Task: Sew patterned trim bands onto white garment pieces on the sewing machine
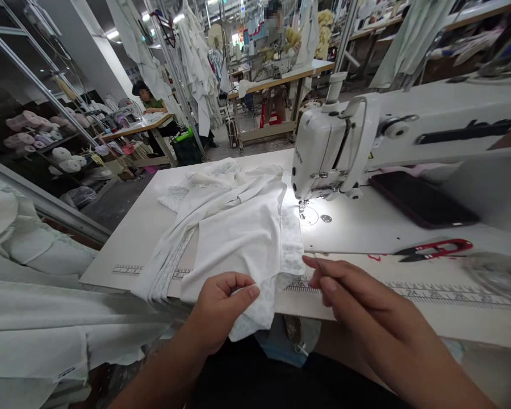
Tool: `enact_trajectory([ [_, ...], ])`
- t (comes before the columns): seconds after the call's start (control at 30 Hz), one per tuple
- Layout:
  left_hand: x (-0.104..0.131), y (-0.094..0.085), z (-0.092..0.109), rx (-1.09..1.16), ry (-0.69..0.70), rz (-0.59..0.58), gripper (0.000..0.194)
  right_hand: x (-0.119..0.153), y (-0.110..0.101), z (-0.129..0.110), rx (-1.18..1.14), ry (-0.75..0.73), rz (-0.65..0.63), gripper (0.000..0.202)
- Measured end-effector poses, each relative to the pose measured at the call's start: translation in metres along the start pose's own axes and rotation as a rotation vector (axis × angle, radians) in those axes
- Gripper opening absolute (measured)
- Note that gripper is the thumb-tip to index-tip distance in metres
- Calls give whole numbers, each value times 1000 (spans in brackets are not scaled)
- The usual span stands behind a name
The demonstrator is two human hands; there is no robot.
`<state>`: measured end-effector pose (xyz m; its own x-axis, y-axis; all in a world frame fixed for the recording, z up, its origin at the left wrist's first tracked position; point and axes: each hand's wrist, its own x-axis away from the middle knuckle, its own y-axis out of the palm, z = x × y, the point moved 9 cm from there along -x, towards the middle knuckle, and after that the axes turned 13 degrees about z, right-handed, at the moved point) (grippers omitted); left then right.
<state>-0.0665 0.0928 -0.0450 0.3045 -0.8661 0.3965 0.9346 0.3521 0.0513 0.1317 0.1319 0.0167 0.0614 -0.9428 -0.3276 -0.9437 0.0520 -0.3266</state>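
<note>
Left hand [232, 301] pinches white cloth [238, 238]; its band [290, 233] runs forward, left of the needle [301, 208]; right hand [357, 301], narrowed, sits nearer; contents unclear.

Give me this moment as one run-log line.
left grip: pinching white fabric | right grip: at fabric's right edge, contact unclear | sewing machine: brightly lit below its head | red snips: right of fabric
</note>
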Motion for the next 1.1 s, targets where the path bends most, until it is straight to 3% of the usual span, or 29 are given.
enact_trajectory([
  [0.07, 1, 3, -2, 91, -56, -30, 26, -6, 11, -11, 25, -128, -55, 28],
  [0.13, 3, 6, -3, 115, -71, -56, 27, -8, 25, -15, 44, -157, -128, 32],
  [0.33, 4, 4, 2, 45, -30, -74, 27, -7, 63, -6, -55, 97, -378, 40],
  [0.57, 2, -2, 18, -186, 117, 21, 20, -6, 65, -9, -126, 147, -409, 31],
  [0.77, 0, 0, 18, -226, 138, -4, 20, -8, 62, -3, -112, 146, -349, 22],
  [0.87, 2, 4, 28, -322, 243, -78, 18, -8, 62, -9, -66, 72, -400, 21],
  [1.0, 8, 27, 49, -422, 517, -336, 27, -6, 53, -19, 27, -142, -506, 19],
  [1.1, 0, 45, 60, -652, 795, -381, 33, -14, 26, -7, 169, -236, -396, 20],
])
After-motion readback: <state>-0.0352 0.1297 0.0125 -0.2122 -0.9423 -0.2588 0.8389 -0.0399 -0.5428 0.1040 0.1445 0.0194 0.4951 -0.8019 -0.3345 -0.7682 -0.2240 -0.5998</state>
